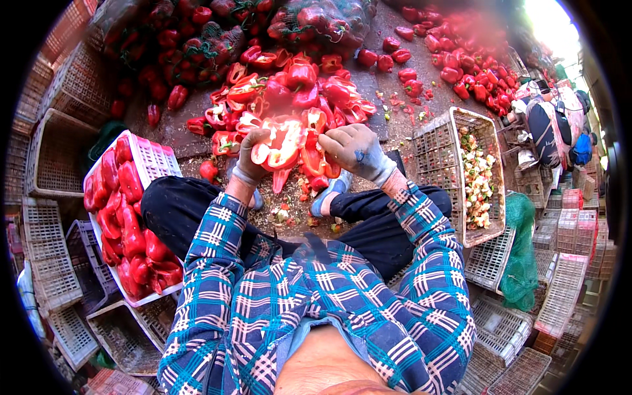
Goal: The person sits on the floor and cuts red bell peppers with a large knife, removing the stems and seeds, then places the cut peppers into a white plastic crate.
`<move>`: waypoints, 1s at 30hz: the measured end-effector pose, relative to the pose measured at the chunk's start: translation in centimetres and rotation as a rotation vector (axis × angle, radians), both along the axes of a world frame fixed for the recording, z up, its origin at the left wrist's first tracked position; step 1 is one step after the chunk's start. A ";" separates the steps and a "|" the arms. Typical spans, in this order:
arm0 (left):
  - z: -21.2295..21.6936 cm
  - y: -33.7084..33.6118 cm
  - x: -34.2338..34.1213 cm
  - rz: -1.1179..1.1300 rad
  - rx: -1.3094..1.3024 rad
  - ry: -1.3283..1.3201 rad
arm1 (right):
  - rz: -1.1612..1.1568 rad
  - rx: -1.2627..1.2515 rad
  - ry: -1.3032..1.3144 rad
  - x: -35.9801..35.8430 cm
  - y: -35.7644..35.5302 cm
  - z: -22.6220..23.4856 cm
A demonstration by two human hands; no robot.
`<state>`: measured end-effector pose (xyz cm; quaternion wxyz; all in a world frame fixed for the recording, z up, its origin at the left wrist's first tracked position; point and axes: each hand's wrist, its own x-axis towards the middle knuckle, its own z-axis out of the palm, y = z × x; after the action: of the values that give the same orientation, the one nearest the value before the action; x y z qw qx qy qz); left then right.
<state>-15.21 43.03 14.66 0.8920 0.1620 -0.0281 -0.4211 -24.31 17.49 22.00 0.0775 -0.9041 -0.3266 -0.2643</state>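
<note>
In front of my crossed legs, my gloved left hand (250,158) is closed on an opened red bell pepper half (276,150), its pale inner side showing. My gloved right hand (359,151) has its fingers bent around the edge of another red pepper piece (312,160), close beside the first. Whether the two pieces are still joined cannot be made out in the glare. No knife is visible in either hand. Just beyond lies a heap of cut red peppers (303,72), some with their hollow insides turned up.
A white crate of red peppers (158,161) stands at my left. At my right is a crate (454,191) with pale pepper cores (479,178). Netted sacks of peppers (316,23) and a loose pepper pile (467,62) lie farther off. Another person (550,125) sits far right, near stacked crates.
</note>
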 end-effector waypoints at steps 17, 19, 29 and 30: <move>3.0 5.1 2.6 0.104 -0.235 -0.143 | -0.387 1.547 0.913 2.0 -3.3 -7.2; 4.7 6.3 2.5 0.469 -0.001 -0.624 | -0.352 1.321 1.012 1.8 -0.3 -6.9; 9.8 11.6 2.2 0.624 0.263 -0.450 | 0.509 2.254 1.577 9.1 13.1 -4.1; 10.2 11.9 2.1 0.661 0.369 -0.485 | 0.417 1.868 1.314 9.6 13.4 -4.4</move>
<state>-13.15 54.88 24.86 0.9024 0.4128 -0.1074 -0.0615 -14.72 30.94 17.55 0.9111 -0.3868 -0.0439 0.1357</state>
